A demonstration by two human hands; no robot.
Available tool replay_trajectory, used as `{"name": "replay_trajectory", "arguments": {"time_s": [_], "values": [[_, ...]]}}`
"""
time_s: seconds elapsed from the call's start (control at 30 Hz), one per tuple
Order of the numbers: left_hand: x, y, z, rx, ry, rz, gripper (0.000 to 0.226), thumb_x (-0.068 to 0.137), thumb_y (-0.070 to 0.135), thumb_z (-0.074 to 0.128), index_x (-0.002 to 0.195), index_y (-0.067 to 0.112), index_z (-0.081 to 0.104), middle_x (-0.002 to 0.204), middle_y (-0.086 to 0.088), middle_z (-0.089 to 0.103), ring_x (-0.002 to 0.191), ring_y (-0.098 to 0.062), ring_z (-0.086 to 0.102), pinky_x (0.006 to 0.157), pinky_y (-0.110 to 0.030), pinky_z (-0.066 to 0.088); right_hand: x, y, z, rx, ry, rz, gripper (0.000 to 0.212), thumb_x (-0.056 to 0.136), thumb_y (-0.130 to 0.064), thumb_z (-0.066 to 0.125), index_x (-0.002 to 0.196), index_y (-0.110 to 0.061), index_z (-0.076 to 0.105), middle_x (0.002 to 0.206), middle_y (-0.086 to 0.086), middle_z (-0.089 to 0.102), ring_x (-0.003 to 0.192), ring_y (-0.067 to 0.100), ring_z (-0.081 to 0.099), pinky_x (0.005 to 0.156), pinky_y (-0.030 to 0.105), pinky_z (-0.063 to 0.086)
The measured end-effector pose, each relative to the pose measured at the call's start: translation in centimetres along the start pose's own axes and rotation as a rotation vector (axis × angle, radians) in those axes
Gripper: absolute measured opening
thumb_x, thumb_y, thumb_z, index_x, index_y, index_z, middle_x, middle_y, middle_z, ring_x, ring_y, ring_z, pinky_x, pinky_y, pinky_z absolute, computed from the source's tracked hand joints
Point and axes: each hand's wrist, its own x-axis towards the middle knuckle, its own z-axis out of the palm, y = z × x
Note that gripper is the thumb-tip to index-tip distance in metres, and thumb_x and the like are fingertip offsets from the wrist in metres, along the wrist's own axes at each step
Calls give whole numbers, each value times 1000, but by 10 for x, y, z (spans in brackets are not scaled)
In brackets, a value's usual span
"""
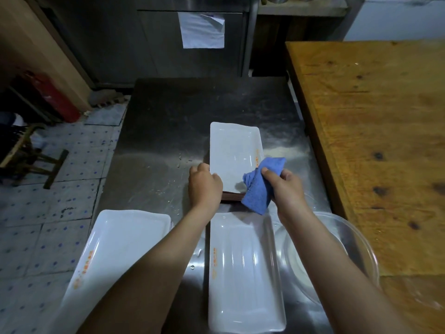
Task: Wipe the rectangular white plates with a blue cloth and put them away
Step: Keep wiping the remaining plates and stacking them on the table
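Crumpled blue cloth (258, 189) held at the central rectangular white plate (232, 150).
A stack of white plates (120, 247) fills the shiny steel worktop's (156, 136) near left corner, a single long white plate (243, 280) lies at its near edge, and a clear round bowl (346, 239) sits near right. Mid-worktop, the left hand (204, 185) clasps the central plate's left edge; the right hand (287, 186) grips the cloth at its near right rim.

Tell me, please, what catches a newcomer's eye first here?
The blue cloth stands out, bunched in the right hand over the near right corner of a rectangular white plate that the left hand holds. A second plate lies nearer at left, a third plate at centre, on the steel table.
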Motion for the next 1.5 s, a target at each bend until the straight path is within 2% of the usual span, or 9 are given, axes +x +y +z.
{"name": "replay_trajectory", "arguments": {"time_s": [0.17,0.27,0.33,0.43,0.63,0.8,0.93,1.2,1.5], "values": [[2,9,-6,-333,-72,-105,10,93,11,34,101,16,36,77,5,48,62,-13,47,51,-27,37,-3,-2,0,11,-10,-41,8,91,-19,59,86,-13,61,90,9,69,81,19,68,77,34,54],[10,8,-6,-524,-163,-296,11,92,12,31,101,18,32,80,1,48,73,-19,52,73,-42,53,-6,-3,-3,17,-16,-39,11,91,-20,58,91,-10,62,96,13,71,90,24,68,82,39,53],[14,6,-5,-579,-230,-380,11,91,16,35,101,18,32,90,-5,50,86,-25,52,86,-49,50,-9,-3,-6,29,-19,-40,11,91,-19,58,92,-10,63,98,14,71,92,27,68,83,41,53],[16,6,-4,-590,-298,-404,25,89,32,48,106,18,36,106,-7,54,97,-26,56,91,-48,50,-14,-2,-10,20,-4,-38,8,90,-19,59,89,-13,64,92,7,72,89,22,69,79,36,54],[15,6,-6,-537,-311,-344,34,98,30,38,126,15,47,123,-7,57,107,-28,56,96,-46,48,-24,2,-21,33,64,-41,6,88,-20,63,83,-18,64,82,-1,71,78,12,68,69,27,52],[3,4,-10,-617,-289,-322,31,99,26,37,127,20,47,122,-5,56,106,-26,56,95,-45,48,-36,3,-29,37,72,-39,5,89,-19,62,85,-17,64,83,0,71,83,17,68,77,35,53],[-7,7,-19,-711,-292,-322,23,99,25,37,119,24,48,109,1,58,87,-16,57,78,-34,52,-48,-6,-34,39,85,-74,4,89,-20,61,85,-18,63,89,3,69,89,20,66,85,40,51],[-37,22,-56,-814,-297,-235,11,98,20,40,106,23,46,93,7,61,83,-13,60,61,-28,51,-77,-45,-54,90,81,-145,4,89,-19,62,85,-19,63,90,5,69,86,19,65,79,37,52],[-92,57,-58,-817,-306,-116,15,97,19,40,111,20,47,108,-2,62,96,-21,62,86,-41,54,-109,-58,-111,73,66,-82,10,89,-18,62,87,-8,63,77,7,68,68,18,66,55,26,51]]}}
